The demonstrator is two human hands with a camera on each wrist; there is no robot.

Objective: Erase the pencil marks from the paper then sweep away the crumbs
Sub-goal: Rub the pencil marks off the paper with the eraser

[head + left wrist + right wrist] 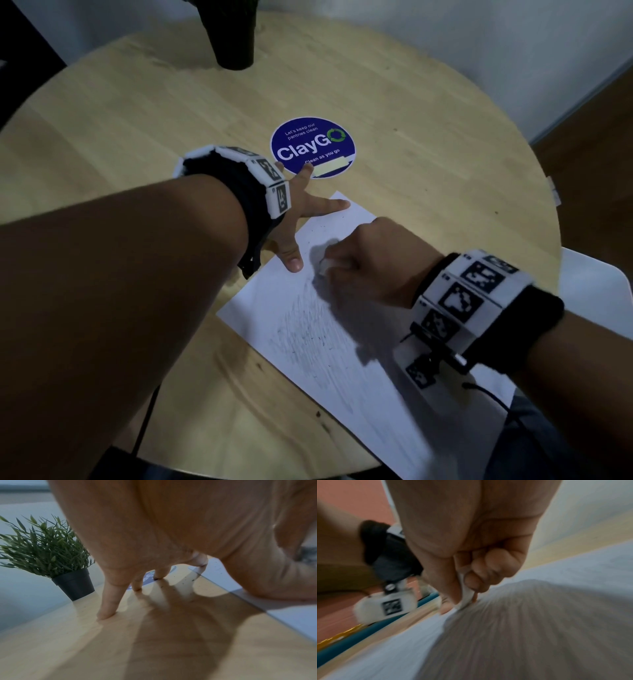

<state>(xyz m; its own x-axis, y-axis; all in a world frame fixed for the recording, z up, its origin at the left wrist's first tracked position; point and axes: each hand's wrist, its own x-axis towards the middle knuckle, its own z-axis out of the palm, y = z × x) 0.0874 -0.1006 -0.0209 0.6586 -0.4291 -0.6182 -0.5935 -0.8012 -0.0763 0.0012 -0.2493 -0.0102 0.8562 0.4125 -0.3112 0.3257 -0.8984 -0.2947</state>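
**Eraser on the paper, left hand bracing**

The right hand (368, 263) pinches a white eraser (323, 265) with curled fingers, its tip touching the paper (346, 363) above the grey pencil marks (308, 329). The left hand (291, 222) lies spread, thumb and forefinger pressing the sheet's far corner. Beyond its fingertips sits a blue ClayGo sticker (311, 147); farther off, a potted plant (51, 555) on the round wooden table (428, 137). Dark crumbs (322, 226) speckle the paper between the hands.

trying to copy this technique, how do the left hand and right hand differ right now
The left hand is spread flat, fingers straight, bracing on paper and table; the right hand is curled, pinching a white eraser against the pencil marks. The left holds nothing; the right holds the eraser. Both touch the paper.
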